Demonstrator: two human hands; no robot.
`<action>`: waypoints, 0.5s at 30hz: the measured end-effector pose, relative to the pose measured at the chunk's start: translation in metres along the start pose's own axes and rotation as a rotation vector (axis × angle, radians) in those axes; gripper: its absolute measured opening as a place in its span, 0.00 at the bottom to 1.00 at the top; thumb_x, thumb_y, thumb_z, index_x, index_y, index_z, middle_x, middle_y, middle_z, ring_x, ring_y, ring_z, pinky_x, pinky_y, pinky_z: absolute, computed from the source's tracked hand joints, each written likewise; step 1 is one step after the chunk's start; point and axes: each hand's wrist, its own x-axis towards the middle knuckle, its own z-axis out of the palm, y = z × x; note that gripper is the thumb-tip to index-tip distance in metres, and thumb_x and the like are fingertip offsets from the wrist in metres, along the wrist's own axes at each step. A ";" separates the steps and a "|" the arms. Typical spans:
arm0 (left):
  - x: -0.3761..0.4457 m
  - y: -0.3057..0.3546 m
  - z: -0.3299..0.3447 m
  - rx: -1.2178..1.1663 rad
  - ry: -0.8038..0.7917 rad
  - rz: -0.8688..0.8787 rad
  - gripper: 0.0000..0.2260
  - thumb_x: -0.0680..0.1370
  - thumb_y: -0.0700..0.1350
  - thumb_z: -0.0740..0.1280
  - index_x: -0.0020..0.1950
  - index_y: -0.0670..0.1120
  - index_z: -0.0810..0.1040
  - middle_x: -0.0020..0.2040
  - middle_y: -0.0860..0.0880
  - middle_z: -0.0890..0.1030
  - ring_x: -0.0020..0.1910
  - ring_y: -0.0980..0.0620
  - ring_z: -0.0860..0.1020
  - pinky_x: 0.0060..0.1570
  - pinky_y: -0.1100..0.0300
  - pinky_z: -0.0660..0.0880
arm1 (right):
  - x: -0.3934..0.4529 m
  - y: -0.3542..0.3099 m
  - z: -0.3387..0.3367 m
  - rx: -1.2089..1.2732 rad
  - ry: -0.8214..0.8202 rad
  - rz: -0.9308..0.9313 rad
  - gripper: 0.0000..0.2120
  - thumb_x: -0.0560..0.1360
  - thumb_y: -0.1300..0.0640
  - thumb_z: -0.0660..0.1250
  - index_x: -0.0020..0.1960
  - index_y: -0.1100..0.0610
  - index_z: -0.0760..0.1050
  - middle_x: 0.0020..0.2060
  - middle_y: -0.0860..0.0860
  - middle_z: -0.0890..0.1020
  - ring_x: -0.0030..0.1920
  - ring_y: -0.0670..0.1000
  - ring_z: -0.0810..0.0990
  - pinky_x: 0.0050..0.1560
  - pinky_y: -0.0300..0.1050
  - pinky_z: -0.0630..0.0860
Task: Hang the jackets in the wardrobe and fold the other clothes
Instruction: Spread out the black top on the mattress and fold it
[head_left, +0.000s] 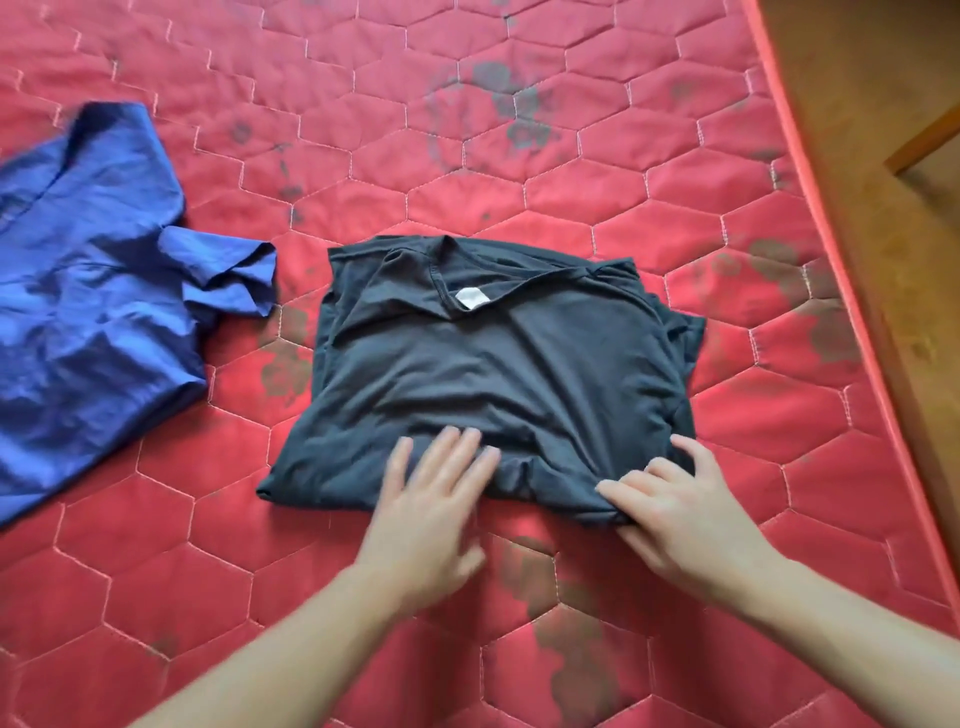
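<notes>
The dark T-shirt (498, 364) lay folded on the red mattress (571, 130), near its front edge, with the blue shirt (88, 291) apart on the left. The left hand (431, 504) rested flat on the near hem, its fingers (457, 447) straight. The right hand (670, 509) pinched the near right corner. The cloth looked thin, soft and light, so it would probably slip open; holding it at both near corners seemed safest.
</notes>
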 end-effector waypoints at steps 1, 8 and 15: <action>0.003 0.021 0.002 -0.064 0.040 0.053 0.40 0.60 0.55 0.69 0.73 0.52 0.67 0.74 0.49 0.69 0.74 0.49 0.65 0.69 0.42 0.58 | 0.000 -0.006 0.002 0.019 0.011 -0.009 0.16 0.67 0.49 0.60 0.50 0.51 0.80 0.36 0.45 0.80 0.38 0.53 0.79 0.59 0.62 0.67; 0.043 0.110 0.012 -0.202 0.113 0.092 0.21 0.62 0.55 0.70 0.55 0.53 0.77 0.49 0.55 0.79 0.49 0.50 0.78 0.53 0.53 0.68 | -0.021 0.008 -0.013 0.192 -0.092 0.045 0.12 0.70 0.47 0.62 0.47 0.51 0.80 0.35 0.43 0.80 0.36 0.51 0.78 0.44 0.46 0.70; 0.063 0.146 0.003 -0.082 0.085 0.113 0.13 0.54 0.51 0.73 0.35 0.53 0.76 0.32 0.54 0.75 0.31 0.52 0.76 0.38 0.57 0.70 | -0.029 0.049 -0.037 0.794 0.039 0.716 0.06 0.72 0.48 0.70 0.43 0.50 0.78 0.42 0.43 0.81 0.46 0.44 0.78 0.50 0.40 0.72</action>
